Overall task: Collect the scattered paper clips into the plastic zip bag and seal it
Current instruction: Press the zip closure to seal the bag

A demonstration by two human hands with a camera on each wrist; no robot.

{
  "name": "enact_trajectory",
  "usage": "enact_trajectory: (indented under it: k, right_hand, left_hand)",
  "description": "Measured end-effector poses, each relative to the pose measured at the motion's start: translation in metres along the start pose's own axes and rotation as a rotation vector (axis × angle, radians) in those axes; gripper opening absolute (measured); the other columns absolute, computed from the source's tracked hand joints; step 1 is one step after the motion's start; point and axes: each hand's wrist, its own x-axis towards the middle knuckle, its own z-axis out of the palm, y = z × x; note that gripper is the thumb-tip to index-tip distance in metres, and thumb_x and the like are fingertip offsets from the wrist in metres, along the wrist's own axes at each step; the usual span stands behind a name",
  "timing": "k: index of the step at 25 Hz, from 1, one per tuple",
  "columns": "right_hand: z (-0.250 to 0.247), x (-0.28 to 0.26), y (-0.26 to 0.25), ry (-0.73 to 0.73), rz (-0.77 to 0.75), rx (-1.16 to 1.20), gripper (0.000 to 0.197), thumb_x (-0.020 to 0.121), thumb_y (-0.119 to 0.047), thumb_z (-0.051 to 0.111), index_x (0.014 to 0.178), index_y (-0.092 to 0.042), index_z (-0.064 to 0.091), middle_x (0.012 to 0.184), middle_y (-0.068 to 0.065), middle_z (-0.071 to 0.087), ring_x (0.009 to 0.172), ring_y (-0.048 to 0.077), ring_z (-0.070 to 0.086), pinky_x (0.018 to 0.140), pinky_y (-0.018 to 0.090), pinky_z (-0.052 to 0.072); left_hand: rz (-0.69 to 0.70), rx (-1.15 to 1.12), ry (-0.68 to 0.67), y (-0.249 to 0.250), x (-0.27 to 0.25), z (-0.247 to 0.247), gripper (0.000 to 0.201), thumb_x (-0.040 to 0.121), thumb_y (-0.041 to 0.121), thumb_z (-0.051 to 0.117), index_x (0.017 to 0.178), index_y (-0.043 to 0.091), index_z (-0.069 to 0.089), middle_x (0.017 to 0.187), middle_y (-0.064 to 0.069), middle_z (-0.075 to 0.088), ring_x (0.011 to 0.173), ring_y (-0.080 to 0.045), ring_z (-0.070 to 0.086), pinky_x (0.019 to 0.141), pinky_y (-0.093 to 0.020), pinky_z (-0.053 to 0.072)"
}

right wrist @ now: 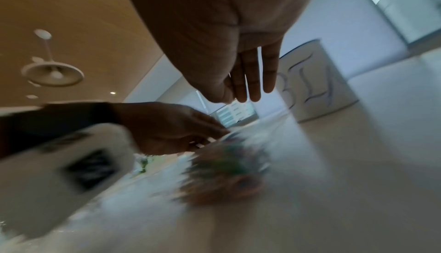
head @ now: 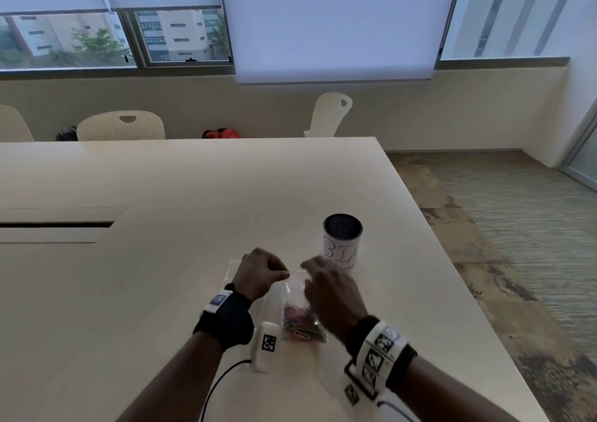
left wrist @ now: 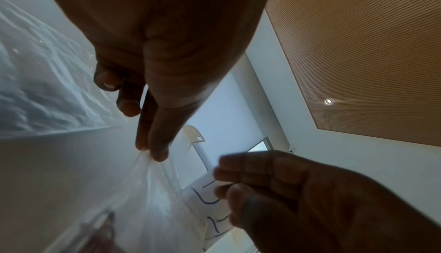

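A clear zip bag lies on the table with a heap of coloured paper clips in its near end. My left hand pinches the bag's top edge between thumb and forefinger, plain in the left wrist view, and lifts the film. Just right of the bag's mouth hovers my right hand, blurred, with its fingers straight and together, holding nothing. The clips show only as a blur in the right wrist view.
A white cup marked BIN stands just beyond my right hand. A second sheet of clear plastic lies under my left hand. The table's right edge is close by, and a cable slot sits far left.
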Motion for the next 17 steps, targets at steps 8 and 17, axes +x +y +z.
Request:
enact_trajectory:
  k: [8, 17]
  right_hand:
    - [0.042, -0.02, -0.015, -0.507, 0.082, -0.119, 0.085, 0.091, -0.053, -0.021, 0.163, -0.012, -0.003, 0.173, 0.01, -0.009, 0.16, 0.023, -0.01, 0.129, 0.04, -0.004]
    - [0.045, -0.011, -0.015, -0.533, 0.112, -0.077, 0.064, 0.109, -0.041, 0.017, 0.163, -0.01, 0.001, 0.173, 0.014, -0.005, 0.161, 0.025, -0.006, 0.13, 0.043, -0.002]
  left_hand:
    - [0.023, 0.078, -0.025, -0.004, 0.01, -0.003, 0.01, 0.091, 0.018, 0.08, 0.094, 0.01, 0.086, 0.096, -0.007, 0.084, 0.085, -0.009, 0.068, 0.083, -0.021, 0.052]
    - [-0.008, -0.089, 0.266, -0.015, -0.093, -0.071, 0.011, 0.093, 0.033, 0.078, 0.085, 0.028, 0.082, 0.084, 0.018, 0.08, 0.081, -0.002, 0.072, 0.076, -0.027, 0.054]
